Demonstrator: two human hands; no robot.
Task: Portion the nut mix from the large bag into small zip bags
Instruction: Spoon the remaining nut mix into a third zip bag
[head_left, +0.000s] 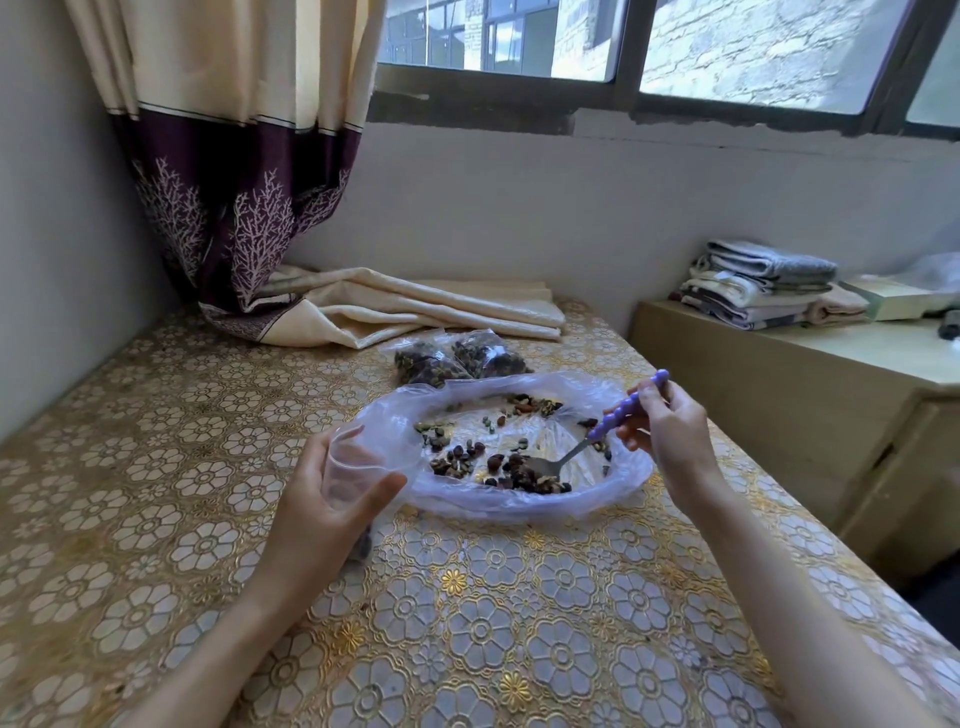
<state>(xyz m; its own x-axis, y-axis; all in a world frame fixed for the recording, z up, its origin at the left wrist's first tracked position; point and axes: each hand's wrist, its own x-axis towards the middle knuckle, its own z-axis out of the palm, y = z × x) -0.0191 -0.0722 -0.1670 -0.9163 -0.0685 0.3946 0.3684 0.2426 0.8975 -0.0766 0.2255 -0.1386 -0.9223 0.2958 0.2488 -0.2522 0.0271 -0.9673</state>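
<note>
Purple-handled spoon (597, 431) pinched in the right hand (670, 436), bowl among nut mix (519, 473) inside the large bag (613, 483) on the table (467, 623); left hand (332, 499) fingers curl round an open small zip bag (353, 457); two filled bags (457, 358) beyond.

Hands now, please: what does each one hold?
Left hand: grips a small clear plastic zip bag, held open.
Right hand: pinches the purple-handled metal spoon.

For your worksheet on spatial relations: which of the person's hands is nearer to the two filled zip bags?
Right. The right hand is just right of the filled zip bags; the left hand sits farther off.
</note>
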